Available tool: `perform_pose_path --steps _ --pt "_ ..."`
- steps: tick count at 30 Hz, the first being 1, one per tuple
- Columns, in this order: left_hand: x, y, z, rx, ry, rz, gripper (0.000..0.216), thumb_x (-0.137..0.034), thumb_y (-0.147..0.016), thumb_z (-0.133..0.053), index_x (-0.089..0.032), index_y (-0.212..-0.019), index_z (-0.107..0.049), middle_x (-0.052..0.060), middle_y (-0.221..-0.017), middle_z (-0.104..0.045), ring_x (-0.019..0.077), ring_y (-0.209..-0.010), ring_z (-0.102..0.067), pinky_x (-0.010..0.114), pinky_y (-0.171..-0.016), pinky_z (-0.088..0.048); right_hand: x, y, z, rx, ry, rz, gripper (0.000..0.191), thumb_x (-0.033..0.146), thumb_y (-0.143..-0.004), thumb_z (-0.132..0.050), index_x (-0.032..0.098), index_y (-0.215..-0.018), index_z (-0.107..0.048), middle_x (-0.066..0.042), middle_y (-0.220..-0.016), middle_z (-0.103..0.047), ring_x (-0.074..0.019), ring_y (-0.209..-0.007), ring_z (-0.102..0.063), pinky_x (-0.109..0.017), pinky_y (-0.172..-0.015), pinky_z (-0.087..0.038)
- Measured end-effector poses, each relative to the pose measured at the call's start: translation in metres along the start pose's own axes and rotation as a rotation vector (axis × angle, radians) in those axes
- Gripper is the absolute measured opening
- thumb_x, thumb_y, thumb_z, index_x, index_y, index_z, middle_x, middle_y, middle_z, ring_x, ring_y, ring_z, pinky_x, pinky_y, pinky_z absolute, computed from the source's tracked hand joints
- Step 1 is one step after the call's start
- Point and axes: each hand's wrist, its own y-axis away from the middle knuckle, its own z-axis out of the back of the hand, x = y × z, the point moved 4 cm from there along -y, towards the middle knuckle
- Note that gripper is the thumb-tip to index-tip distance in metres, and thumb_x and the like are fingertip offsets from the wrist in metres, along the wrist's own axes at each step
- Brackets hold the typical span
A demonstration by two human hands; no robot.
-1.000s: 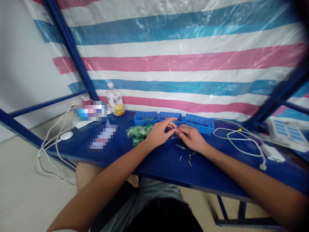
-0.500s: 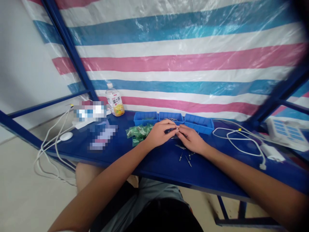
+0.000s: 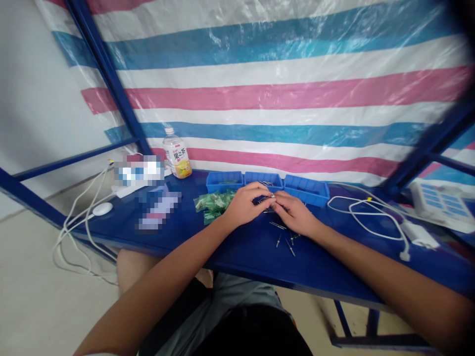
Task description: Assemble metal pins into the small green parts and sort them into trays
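Note:
My left hand (image 3: 245, 203) and my right hand (image 3: 295, 212) meet fingertip to fingertip over the blue table (image 3: 237, 249), just in front of the middle blue tray (image 3: 262, 180). Both hands are closed in a pinch around a small dark part with a thin metal pin, too small to name. Several loose metal pins (image 3: 285, 239) lie on the table under and in front of my right hand. A pile of small green packets (image 3: 213, 202) lies just left of my left hand.
Three blue trays stand in a row at the back: left (image 3: 223, 181) and right (image 3: 306, 189) beside the middle one. A drink bottle (image 3: 177, 154) stands at the back left. White cables (image 3: 365, 212) and a charger (image 3: 419, 233) lie at the right, a white cord (image 3: 79, 207) at the left.
My left fingers, stretched out a second ago, have curled into a pinch against my right fingertips. Both hands have stayed in place since half a second ago.

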Motion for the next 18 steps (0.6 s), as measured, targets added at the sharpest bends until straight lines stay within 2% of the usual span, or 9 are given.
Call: perform_pose_path --steps 10,14,18 --pt "0.0023 0.0007 -0.0009 0.026 0.009 0.023 0.022 -0.033 -0.102 -0.061 -0.020 -0.106 -0.079 0.009 -0.110 -0.074 0.0208 -0.102 -0.071 0.036 -0.096 -0.056 0.0053 -0.0017 0.0000 0.013 0.000 0.009 0.042 0.043 -0.111 -0.039 0.024 -0.078 -0.058 -0.004 -0.079 -0.059 -0.0225 -0.080 -0.057 -0.041 -0.081 -0.050" --pt "0.0027 0.0003 -0.0015 0.031 0.011 0.039 0.022 -0.033 -0.102 -0.061 -0.020 -0.105 -0.079 0.009 -0.110 -0.074 0.0207 -0.102 -0.071 0.036 -0.096 -0.056 0.0075 -0.0022 -0.0003 0.029 0.001 0.023 0.042 0.043 -0.111 -0.039 0.023 -0.078 -0.057 -0.004 -0.080 -0.060 -0.0222 -0.080 -0.057 -0.041 -0.081 -0.049" --pt "0.0028 0.0000 -0.0014 0.037 0.017 0.046 0.022 -0.032 -0.101 -0.062 -0.021 -0.112 -0.078 0.009 -0.114 -0.074 0.0214 -0.106 -0.071 0.037 -0.098 -0.056 0.0065 -0.0009 -0.0007 0.038 0.001 0.024 0.039 0.040 -0.111 -0.038 0.023 -0.082 -0.058 -0.005 -0.085 -0.062 -0.0229 -0.084 -0.058 -0.041 -0.083 -0.049"
